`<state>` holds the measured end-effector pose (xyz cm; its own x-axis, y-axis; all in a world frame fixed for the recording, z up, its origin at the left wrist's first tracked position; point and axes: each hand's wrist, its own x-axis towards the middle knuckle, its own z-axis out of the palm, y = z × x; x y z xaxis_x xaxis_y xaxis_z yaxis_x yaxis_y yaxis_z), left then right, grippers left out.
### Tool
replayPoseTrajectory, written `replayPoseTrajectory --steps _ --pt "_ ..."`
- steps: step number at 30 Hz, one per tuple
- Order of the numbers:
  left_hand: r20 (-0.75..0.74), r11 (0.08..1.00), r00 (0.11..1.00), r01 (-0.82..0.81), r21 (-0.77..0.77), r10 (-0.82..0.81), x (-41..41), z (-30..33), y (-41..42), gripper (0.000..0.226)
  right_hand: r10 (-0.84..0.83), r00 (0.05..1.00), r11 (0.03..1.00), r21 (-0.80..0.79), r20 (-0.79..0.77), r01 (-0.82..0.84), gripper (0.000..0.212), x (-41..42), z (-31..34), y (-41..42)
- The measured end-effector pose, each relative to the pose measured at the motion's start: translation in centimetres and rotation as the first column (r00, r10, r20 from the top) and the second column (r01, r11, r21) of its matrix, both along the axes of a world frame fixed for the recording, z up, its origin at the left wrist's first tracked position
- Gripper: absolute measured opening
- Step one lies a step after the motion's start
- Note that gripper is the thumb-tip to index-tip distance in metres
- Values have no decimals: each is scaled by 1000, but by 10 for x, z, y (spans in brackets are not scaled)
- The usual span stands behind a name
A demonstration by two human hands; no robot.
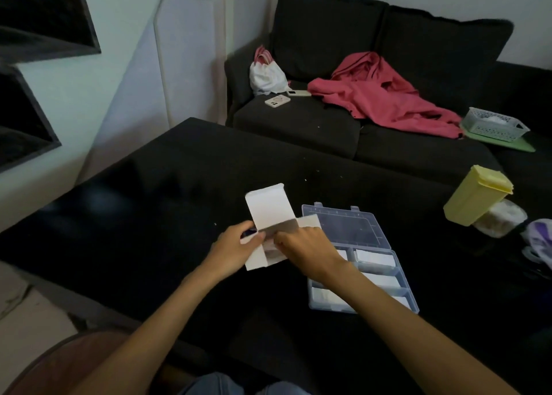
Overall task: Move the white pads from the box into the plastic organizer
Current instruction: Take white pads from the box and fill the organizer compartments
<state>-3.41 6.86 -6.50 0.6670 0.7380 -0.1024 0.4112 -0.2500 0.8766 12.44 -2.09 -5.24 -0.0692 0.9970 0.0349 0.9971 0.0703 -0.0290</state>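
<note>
A small white cardboard box (267,208) stands on the black table (149,200) with its lid flap raised and side flaps spread. My left hand (236,246) grips the box's left side. My right hand (304,251) reaches into the box's open mouth with curled fingers; what the fingertips hold is hidden. Right beside it lies the clear plastic organizer (409,294) with its lid (346,227) folded back. White pads (375,258) lie in several of its compartments.
A yellow lidded container (475,199) leans on a clear tub (501,220) at the table's right. Plastic bags (540,240) sit at the right edge. Behind the table a dark sofa holds a pink garment (385,96), two phones, a white bag and a white basket (494,124).
</note>
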Motion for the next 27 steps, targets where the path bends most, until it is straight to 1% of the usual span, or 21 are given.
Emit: replayPoseTrajectory --steps 2,4,5,6,7,9,11,13,15,16,17,18,19,21,23,24,25,26,27 --pt "4 999 999 -52 5 52 0 1 3 26 -3 1000 999 54 -27 5 30 2 1 -6" --pt "2 997 997 -75 -9 75 -1 1 8 19 -23 996 985 171 -91 38 26 3 2 -13" --pt "-2 996 997 -75 -42 75 -2 1 11 18 -54 984 973 214 -172 91 25 3 2 -16" --pt "-11 994 998 -70 -85 69 -2 2 13 20 -106 950 959 223 -293 175 25 3 3 -19" --pt "-23 990 997 -70 -122 68 -3 3 16 24 -157 885 941 206 -439 269 24 2 4 -21" --pt "-46 990 995 -88 -106 84 -1 5 22 28 -223 684 897 127 -694 422 22 3 8 -23" --pt "-62 991 991 -121 -49 118 2 7 27 28 -251 479 858 35 -841 512 20 5 15 -25" --pt "-77 987 984 -162 -20 160 8 9 27 33 -273 277 827 -78 -921 557 19 9 25 -32" --pt "-98 976 972 -213 38 216 11 8 24 41 -274 92 825 -185 -957 534 15 16 32 -41" --pt "-110 971 966 -225 75 233 14 7 20 44 -269 13 832 -225 -963 508 13 21 35 -47" --pt "-127 965 960 -237 110 250 15 7 17 48 -269 -46 839 -258 -962 480 12 25 37 -54" --pt "-147 957 951 -252 145 273 16 6 12 52 -282 -77 840 -285 -956 461 12 30 37 -60" --pt "-166 946 940 -269 180 299 16 5 9 57 -301 -87 838 -307 -950 451 13 34 37 -66" --pt "-177 912 919 -296 285 354 16 6 3 63 -344 -71 825 -337 -936 454 15 44 32 -79" --pt "-124 829 919 -273 487 375 14 12 -4 63 -375 -15 805 -334 -927 490 16 53 25 -92" --pt "-65 764 929 -257 592 364 14 15 -9 61 -388 29 797 -320 -921 512 17 58 21 -98" --pt "3 703 942 -253 665 336 14 19 -16 57 -409 92 792 -303 -908 529 18 62 16 -103" --pt "71 670 954 -257 696 293 17 24 -25 51 -437 172 792 -287 -883 539 18 66 11 -108" --pt "116 678 966 -245 693 231 20 26 -36 45 -461 259 800 -270 -849 536 18 68 5 -112"
